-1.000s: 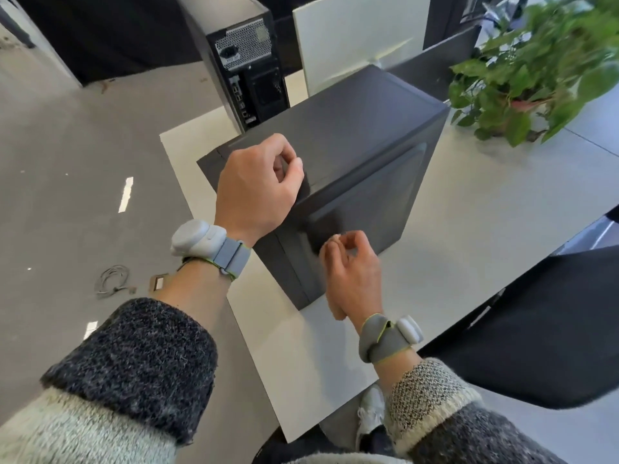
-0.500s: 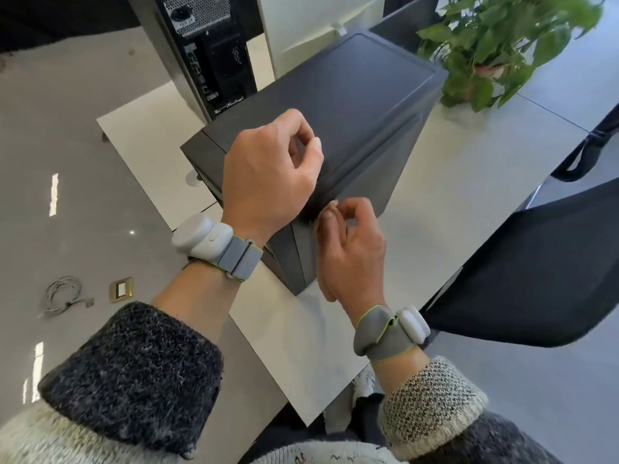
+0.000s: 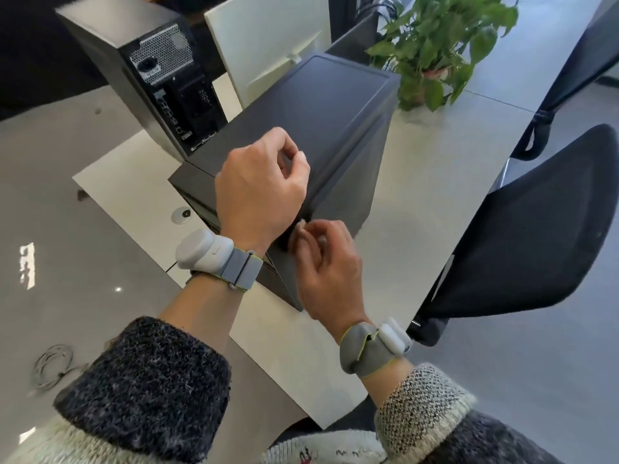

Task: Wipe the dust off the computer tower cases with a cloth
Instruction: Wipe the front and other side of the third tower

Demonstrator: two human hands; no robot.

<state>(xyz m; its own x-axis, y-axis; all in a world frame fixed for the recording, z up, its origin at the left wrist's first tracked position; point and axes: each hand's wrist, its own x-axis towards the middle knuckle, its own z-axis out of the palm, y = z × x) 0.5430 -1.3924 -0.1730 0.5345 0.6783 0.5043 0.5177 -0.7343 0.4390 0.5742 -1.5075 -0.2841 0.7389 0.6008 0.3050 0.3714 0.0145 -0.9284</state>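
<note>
1. Tower case [image 3: 318, 105], dark grey, at its near upper corner: fingers [image 3: 321, 234] of right hand [image 3: 330, 279] curled, thumb against fingertips as in a pinch. Small pale bit [image 3: 300, 225] at the tips, too blurred to tell if cloth, or if anything is held.
2. Over the top of this case, by its near edge: left hand [image 3: 258, 192], fingers [image 3: 288, 145] curled into a loose fist, thumb on forefinger. Cannot tell if holding something, nor if touching the case.
3. On both wrists: grey wristbands [image 3: 217, 259] with white pods, then knitted sleeves.
4. Under the case: white table [image 3: 435, 182], case upright on it.
5. Behind-left of the case, just beside: second tower case [image 3: 174, 95], back panel toward the camera.
6. Behind the case: white panel [image 3: 264, 38]. Behind-right: potted plant [image 3: 435, 38]. To the right, off the table: black chair [image 3: 522, 236].
</note>
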